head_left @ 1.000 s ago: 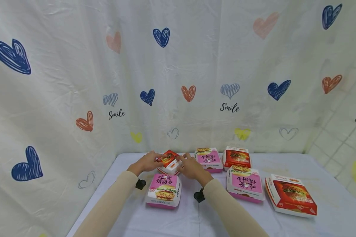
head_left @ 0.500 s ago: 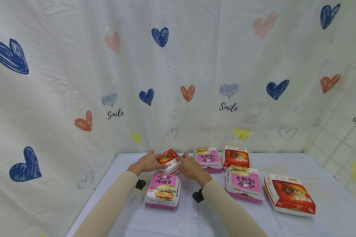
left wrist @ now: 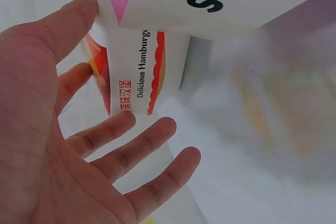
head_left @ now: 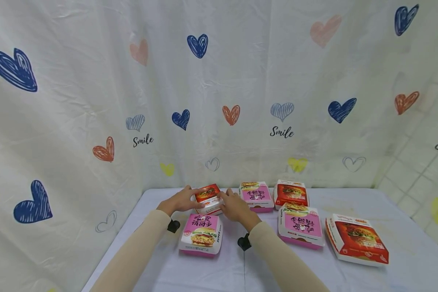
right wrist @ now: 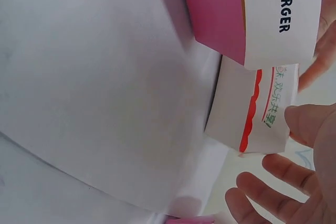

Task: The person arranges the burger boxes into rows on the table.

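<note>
A red and white hamburger box point(head_left: 209, 192) lies at the back left of the table, between my two hands. My left hand point(head_left: 181, 200) touches its left side; in the left wrist view the fingers point(left wrist: 143, 136) are spread, with the thumb point(left wrist: 71, 19) over its top edge. From the right, my right hand point(head_left: 237, 207) rests its thumb point(right wrist: 304, 121) on the box's top edge, its other fingers beyond the corner. Directly in front stands a pink and white burger box point(head_left: 201, 234), which covers part of the red one in both wrist views.
To the right stand two more pink burger boxes, one at the back point(head_left: 256, 196) and one nearer point(head_left: 301, 225). Beside them are two red boxes, a rear one point(head_left: 291, 195) and a front one point(head_left: 358, 240). A white curtain point(head_left: 255, 81) hangs behind the table point(head_left: 263, 267).
The red box between my hands has turned to lie squarer to the table edge. My hands stay at its sides with small finger shifts; the other boxes have not moved.
</note>
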Motion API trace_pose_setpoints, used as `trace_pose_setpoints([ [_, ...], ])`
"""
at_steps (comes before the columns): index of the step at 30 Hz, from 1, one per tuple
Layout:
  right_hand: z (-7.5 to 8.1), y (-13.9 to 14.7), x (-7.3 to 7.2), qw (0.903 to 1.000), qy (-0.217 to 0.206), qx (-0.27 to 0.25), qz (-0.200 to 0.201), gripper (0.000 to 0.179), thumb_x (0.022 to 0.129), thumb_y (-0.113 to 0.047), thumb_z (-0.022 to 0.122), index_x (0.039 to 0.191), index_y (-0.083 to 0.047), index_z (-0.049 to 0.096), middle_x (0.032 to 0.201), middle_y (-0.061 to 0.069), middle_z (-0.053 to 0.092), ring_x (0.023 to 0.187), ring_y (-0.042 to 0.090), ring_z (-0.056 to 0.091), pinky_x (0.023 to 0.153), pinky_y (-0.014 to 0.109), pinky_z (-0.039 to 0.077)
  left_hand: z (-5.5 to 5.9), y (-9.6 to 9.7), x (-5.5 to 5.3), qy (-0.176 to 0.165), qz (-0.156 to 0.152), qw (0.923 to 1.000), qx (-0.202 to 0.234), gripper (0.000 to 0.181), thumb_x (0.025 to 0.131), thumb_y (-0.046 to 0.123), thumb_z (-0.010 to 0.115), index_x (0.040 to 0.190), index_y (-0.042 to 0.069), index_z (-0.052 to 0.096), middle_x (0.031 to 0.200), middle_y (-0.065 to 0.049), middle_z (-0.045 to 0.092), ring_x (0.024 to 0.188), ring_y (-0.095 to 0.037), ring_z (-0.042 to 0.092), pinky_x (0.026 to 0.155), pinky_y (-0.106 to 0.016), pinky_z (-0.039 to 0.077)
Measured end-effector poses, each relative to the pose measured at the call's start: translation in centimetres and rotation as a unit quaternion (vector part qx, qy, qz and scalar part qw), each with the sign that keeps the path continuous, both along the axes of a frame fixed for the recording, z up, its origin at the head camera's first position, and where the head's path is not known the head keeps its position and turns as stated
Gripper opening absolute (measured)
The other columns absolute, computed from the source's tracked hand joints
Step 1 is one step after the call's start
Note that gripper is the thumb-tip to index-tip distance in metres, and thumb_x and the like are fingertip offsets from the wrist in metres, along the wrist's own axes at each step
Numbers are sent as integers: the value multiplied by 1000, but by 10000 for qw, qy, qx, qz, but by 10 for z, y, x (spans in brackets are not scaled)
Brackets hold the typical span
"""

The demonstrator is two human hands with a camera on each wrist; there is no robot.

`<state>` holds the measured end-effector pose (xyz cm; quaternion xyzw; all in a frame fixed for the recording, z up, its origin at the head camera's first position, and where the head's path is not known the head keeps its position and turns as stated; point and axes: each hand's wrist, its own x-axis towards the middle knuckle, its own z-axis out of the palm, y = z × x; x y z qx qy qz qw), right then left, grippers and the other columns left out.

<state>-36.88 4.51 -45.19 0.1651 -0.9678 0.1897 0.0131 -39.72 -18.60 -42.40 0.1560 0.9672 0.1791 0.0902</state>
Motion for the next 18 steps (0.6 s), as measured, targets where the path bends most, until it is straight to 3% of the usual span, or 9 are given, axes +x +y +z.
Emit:
trace_pose_setpoints([
  [5, 1, 1, 0, 9999, 57, 94, 10, 43, 103, -31, 61, 144, -21, 55, 144, 13, 53, 125, 35, 56, 98, 55, 54, 2, 1, 1, -1, -40, 10000, -69, 70, 94, 47, 70, 156, 24, 45, 152, -23, 44, 128, -38, 54, 109, -65, 43],
  [11, 1, 2, 0, 9999, 60, 128, -11, 45, 103, -32, 61, 146, -21, 54, 150, 12, 51, 133, 38, 53, 103, 57, 51, 2, 1, -2, -80, 1, 9999, -112, 68, 96, 43, 69, 156, 22, 44, 162, -25, 34, 147, -45, 38, 114, -68, 35],
  [14, 0, 2, -1, 9999, 57, 149, -17, 47, 104, -32, 60, 148, -20, 52, 153, 12, 51, 136, 38, 52, 105, 57, 50, 3, 1, 0, -98, 12, 9999, -32, 67, 96, 41, 70, 155, 23, 45, 163, -23, 35, 152, -45, 31, 116, -68, 31],
  [18, -1, 3, -1, 9999, 63, 142, -31, 47, 104, -32, 60, 149, -19, 51, 154, 13, 50, 138, 39, 51, 107, 57, 48, 5, 1, 1, -46, -29, 10000, 30, 64, 95, 39, 71, 152, 22, 48, 158, -20, 43, 150, -43, 35, 116, -66, 33],
])
